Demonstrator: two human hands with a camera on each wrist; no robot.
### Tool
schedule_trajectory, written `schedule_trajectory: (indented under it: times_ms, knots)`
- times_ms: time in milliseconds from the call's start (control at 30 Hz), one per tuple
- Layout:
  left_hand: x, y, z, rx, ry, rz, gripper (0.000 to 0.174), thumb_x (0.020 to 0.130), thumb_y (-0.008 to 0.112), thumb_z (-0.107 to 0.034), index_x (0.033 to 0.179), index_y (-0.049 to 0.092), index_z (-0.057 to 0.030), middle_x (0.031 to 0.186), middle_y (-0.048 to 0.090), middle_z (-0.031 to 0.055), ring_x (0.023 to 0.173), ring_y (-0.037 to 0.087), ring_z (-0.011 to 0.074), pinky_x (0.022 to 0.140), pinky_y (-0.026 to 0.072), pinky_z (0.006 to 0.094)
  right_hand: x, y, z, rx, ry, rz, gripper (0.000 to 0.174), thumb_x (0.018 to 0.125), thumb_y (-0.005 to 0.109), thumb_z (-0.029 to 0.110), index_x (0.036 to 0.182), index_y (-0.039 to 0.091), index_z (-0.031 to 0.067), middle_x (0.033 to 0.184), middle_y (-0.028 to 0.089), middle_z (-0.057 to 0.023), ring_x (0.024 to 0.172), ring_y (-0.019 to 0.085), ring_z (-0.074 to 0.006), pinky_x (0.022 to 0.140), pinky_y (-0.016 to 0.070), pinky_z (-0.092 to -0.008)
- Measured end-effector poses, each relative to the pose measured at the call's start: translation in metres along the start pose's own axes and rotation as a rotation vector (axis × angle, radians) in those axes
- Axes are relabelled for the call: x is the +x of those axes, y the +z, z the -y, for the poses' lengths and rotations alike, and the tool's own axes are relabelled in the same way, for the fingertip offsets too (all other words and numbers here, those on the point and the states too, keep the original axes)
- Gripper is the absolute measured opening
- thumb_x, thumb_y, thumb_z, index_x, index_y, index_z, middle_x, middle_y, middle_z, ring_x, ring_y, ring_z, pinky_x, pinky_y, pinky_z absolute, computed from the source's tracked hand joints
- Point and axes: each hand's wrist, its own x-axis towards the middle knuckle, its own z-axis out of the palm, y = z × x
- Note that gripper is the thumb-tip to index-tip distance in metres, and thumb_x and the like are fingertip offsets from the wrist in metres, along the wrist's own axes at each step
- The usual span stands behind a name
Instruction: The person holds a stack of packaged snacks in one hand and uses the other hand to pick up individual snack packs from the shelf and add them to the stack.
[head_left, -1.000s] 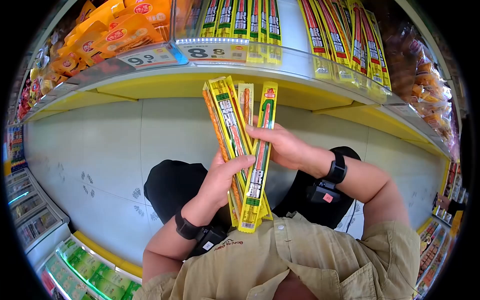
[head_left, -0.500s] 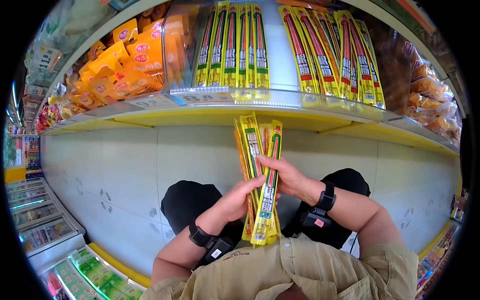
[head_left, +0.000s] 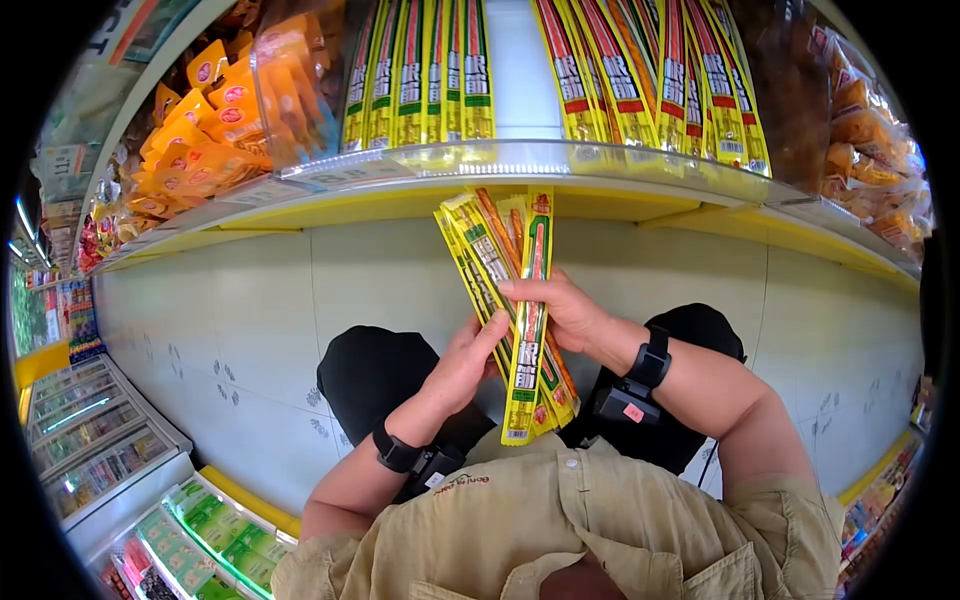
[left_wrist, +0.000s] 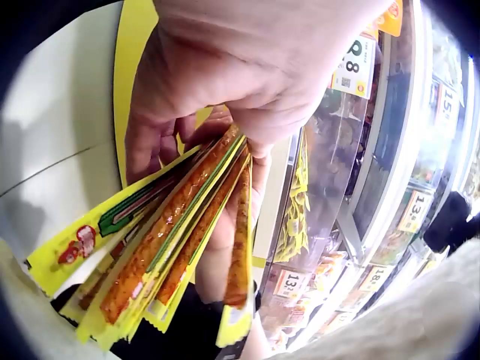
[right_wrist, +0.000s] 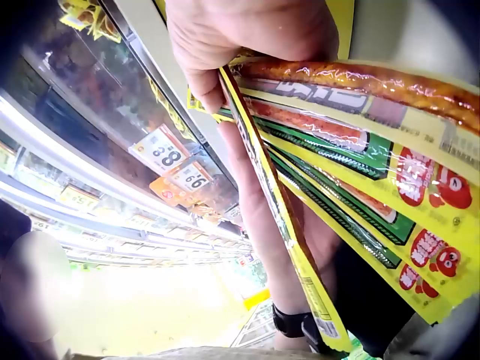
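Several long yellow snack packets [head_left: 490, 262] are fanned in both hands in front of the shelf. The left hand [head_left: 462, 368] grips the bundle from the left, thumb on top. From the right, the right hand [head_left: 568, 312] pinches a green-labelled packet [head_left: 528, 350] that lies nearly upright over the others. In the left wrist view, the left hand [left_wrist: 225, 82] is curled round packets [left_wrist: 172, 225] showing orange-brown sticks. In the right wrist view, the right hand [right_wrist: 251, 34] holds one packet [right_wrist: 281, 202] edge-on beside the fanned green-labelled ones [right_wrist: 352, 187].
A shelf with a clear front lip [head_left: 540, 158] holds green-labelled packets [head_left: 420, 80], red-labelled packets [head_left: 640, 85] and orange bags [head_left: 215, 120]. Below it are floor tiles [head_left: 240, 300] and the person's knees [head_left: 375, 375]. A freezer [head_left: 95, 435] and green packages [head_left: 225, 525] are at the lower left.
The bundle first shifted right and down in the head view, then back up a little as the view moved. Its packets now fan differently, with lower ends spread to the right. Both hands keep hold.
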Motion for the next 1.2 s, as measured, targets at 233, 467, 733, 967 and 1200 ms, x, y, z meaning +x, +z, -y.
schedule_trajectory:
  times_ms: [233, 467, 733, 967, 1200]
  knots:
    - [-0.005, 0.004, -0.01, 0.735, 0.368, -0.3, 0.054, 0.092, 0.051, -0.042, 0.124, 0.04, -0.0003, 0.097, 0.063, 0.0182, 0.087, 0.064, 0.0309, 0.074, 0.0497, 0.0382, -0.003, -0.005, 0.004, 0.051, 0.045, 0.087, 0.03, 0.084, 0.064, 0.015, 0.11, 0.057, 0.0014, 0.094, 0.064, -0.0082, 0.08, 0.064, -0.0145, 0.071, 0.0542, -0.0296]
    - [-0.01, 0.007, -0.023, 1.221, 0.286, -0.371, 0.066, 0.091, 0.043, -0.05, 0.136, 0.029, -0.0041, 0.095, 0.062, 0.0235, 0.08, 0.063, 0.039, 0.065, 0.0497, 0.0459, -0.007, -0.005, 0.002, 0.105, 0.086, 0.083, 0.031, 0.085, 0.064, 0.015, 0.113, 0.056, 0.0036, 0.098, 0.062, -0.0066, 0.086, 0.062, -0.0144, 0.076, 0.0531, -0.0306]
    - [-0.016, 0.012, -0.023, 1.198, 0.568, -0.517, 0.066, 0.081, 0.067, -0.034, 0.132, 0.037, -0.0036, 0.097, 0.056, 0.0156, 0.081, 0.06, 0.0289, 0.064, 0.0497, 0.037, -0.005, 0.006, -0.002, 0.082, 0.023, 0.11, 0.032, 0.084, 0.063, 0.011, 0.113, 0.052, 0.0051, 0.097, 0.06, -0.005, 0.087, 0.061, -0.0137, 0.076, 0.0527, -0.0306]
    - [-0.03, 0.03, -0.018, 1.234, 0.727, -0.395, 0.056, 0.065, 0.081, -0.027, 0.104, 0.047, -0.0028, 0.096, 0.049, 0.0126, 0.085, 0.054, 0.0285, 0.07, 0.0465, 0.037, -0.008, 0.008, -0.01, 0.056, -0.053, 0.004, 0.029, 0.085, 0.063, 0.015, 0.11, 0.052, 0.006, 0.094, 0.058, -0.0029, 0.085, 0.059, -0.0115, 0.073, 0.0509, -0.0287]
    - [-0.043, 0.019, -0.031, 0.827, 0.415, -0.313, 0.037, 0.079, 0.07, -0.008, 0.108, 0.048, 0.0015, 0.091, 0.06, 0.0068, 0.082, 0.057, 0.0115, 0.073, 0.0466, 0.0247, -0.017, 0.009, -0.009, 0.066, -0.075, 0.106, 0.05, 0.089, 0.06, 0.035, 0.125, 0.039, 0.0068, 0.112, 0.053, -0.0062, 0.104, 0.055, -0.014, 0.089, 0.0477, -0.0326]
